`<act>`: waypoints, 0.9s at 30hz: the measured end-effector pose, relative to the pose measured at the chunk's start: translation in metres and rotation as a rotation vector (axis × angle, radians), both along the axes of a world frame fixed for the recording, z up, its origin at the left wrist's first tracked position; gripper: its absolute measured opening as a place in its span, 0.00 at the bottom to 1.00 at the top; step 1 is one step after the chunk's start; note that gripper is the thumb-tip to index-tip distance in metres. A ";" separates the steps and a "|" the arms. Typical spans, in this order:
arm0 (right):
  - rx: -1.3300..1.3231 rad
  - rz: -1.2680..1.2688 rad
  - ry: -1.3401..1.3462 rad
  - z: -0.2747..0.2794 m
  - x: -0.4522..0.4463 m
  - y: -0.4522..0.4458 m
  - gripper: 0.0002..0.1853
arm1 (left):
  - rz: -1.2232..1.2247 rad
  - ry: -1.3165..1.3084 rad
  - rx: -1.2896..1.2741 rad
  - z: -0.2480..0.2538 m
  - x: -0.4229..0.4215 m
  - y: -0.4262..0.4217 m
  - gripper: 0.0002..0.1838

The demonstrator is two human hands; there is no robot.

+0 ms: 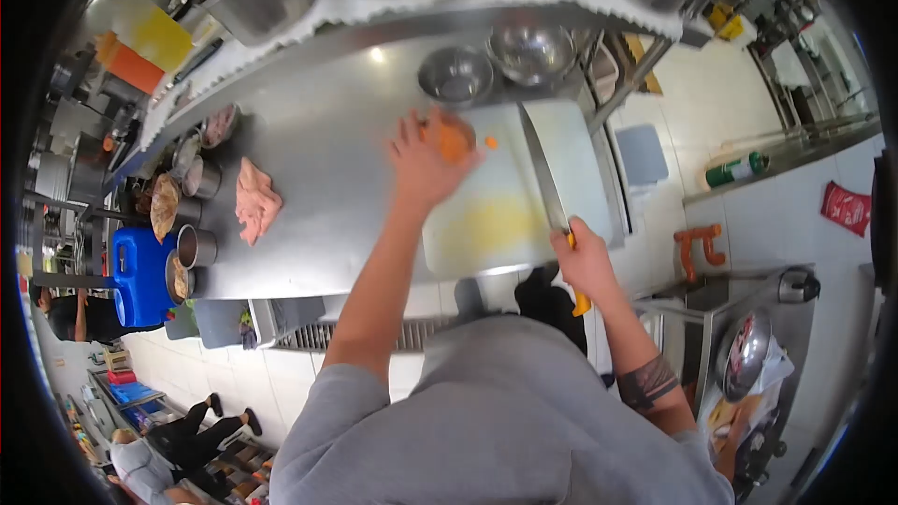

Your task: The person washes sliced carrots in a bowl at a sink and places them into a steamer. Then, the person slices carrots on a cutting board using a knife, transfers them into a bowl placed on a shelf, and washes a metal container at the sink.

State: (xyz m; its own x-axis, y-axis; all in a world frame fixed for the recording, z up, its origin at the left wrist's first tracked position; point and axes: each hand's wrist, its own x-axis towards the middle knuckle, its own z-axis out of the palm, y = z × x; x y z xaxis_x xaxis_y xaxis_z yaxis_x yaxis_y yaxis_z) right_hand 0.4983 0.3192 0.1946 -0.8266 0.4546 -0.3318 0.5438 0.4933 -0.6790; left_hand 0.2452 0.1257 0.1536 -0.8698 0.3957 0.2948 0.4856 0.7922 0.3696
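Note:
My right hand (585,262) is closed around the yellow handle of a large kitchen knife (543,168). The long blade points away from me across the white cutting board (575,145). My left hand (426,168), slightly blurred, is at the board's left edge with fingers spread. Between its thumb and fingers shows a heap of orange pieces (455,140), which look like chopped carrot; the hand partly hides them. A small orange bit (491,142) lies apart on the board. Yellow stains mark the board's near part.
Two metal bowls, a smaller one (456,75) and a larger one (531,51), stand behind the board. Raw pink meat (255,201) lies on the steel table (318,215). Metal pots (197,247) and a blue jug (140,276) are at left. Other people (154,463) are at lower left.

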 end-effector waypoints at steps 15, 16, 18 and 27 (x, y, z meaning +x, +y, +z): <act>0.548 0.178 0.343 -0.072 -0.010 0.063 0.22 | -0.548 -0.327 -0.027 0.296 0.078 -0.028 0.56; 0.538 0.175 0.335 -0.068 -0.011 0.064 0.22 | -0.542 -0.264 0.006 0.331 0.079 -0.029 0.57; 0.515 0.187 0.343 -0.066 -0.012 0.069 0.21 | -0.539 -0.094 0.068 0.388 0.070 -0.026 0.57; 0.394 0.194 0.270 -0.061 -0.010 0.081 0.23 | -0.229 0.164 0.190 0.472 -0.075 0.071 0.45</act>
